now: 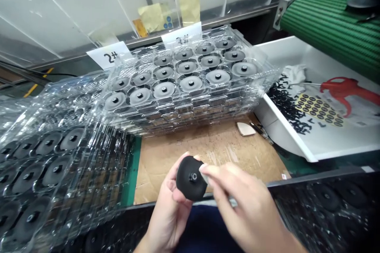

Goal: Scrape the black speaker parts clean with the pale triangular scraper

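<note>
A round black disc [187, 189] with a short raised stub at its centre is tilted up toward me over the cardboard. My left hand [173, 197] grips it from below and behind, fingers around its left edge. At the disc's right edge is my right hand [243, 197], its thumb and forefinger pinched together on a small whitish piece [205, 174], mostly covered by the fingers. Beyond my hands, several similar discs sit stub-up in the pockets of a stack of clear plastic trays [181, 104].
Brown cardboard [166, 150] covers the work surface; a white pad [246, 129] lies on it. More stacked trays [97, 154] stand left. A white bin [299, 148] at right holds small black parts [282, 99], a yellow sticker sheet [319, 108] and a red tool [341, 89], below a green conveyor [326, 16].
</note>
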Demonstrator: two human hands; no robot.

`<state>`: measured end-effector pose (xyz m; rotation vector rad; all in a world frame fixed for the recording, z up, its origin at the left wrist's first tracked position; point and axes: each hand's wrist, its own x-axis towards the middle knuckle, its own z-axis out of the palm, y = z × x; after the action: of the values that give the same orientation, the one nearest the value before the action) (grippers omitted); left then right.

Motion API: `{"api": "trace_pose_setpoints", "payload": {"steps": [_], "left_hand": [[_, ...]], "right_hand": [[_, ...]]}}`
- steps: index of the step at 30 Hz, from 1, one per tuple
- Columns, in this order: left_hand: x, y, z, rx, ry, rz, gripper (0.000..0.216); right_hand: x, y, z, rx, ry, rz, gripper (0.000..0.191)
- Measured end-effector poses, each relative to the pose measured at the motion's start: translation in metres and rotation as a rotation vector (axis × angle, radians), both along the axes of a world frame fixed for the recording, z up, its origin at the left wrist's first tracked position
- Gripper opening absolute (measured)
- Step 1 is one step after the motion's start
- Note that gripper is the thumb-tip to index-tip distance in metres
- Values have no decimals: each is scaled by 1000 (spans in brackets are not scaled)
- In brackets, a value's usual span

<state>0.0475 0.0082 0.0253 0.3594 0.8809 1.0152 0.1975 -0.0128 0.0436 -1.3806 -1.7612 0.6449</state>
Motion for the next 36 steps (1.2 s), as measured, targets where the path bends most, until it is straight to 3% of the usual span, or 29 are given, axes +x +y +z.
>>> {"api": "trace_pose_setpoints", "payload": {"steps": [2,4,6,9,12,15,17,19,21,26,31,33,36], "left_hand": [[1,1,1,6,-5,-16,54],[0,1,1,8,3,-20,52],[-3,-1,-1,17,22,-2,55],[-5,-3,-3,-33,17,-2,55],[-4,-3,-4,-69,-7,0,51],[-4,-2,-4,-2,-5,32,57],[-6,-2,-6,3,-21,29,60],[-9,-2,-9,-17,-60,10,62],[-13,-1,-13,-30,-100,23,64],[-20,4,-18,-145,-159,89,59],[-28,6,-22,-140,-222,71,63],[-31,6,-23,-128,-223,56,66],[-34,5,-25,-128,-209,34,67]], "right_hand": [[-2,2,2,31,16,72,27],[-2,6,3,-48,82,169,23],[-1,8,5,-105,99,129,20],[1,9,4,-39,77,55,22],[0,8,3,-64,138,160,22],[-3,8,2,-165,133,89,20],[-7,9,2,-116,120,66,20],[-10,14,0,-75,145,159,22],[-9,22,-9,-107,156,168,21],[8,37,-65,-226,65,-176,21],[-1,9,-118,-314,50,-107,21],[-6,2,-121,-332,48,-75,20],[-9,7,-96,-341,62,-71,21]]}}
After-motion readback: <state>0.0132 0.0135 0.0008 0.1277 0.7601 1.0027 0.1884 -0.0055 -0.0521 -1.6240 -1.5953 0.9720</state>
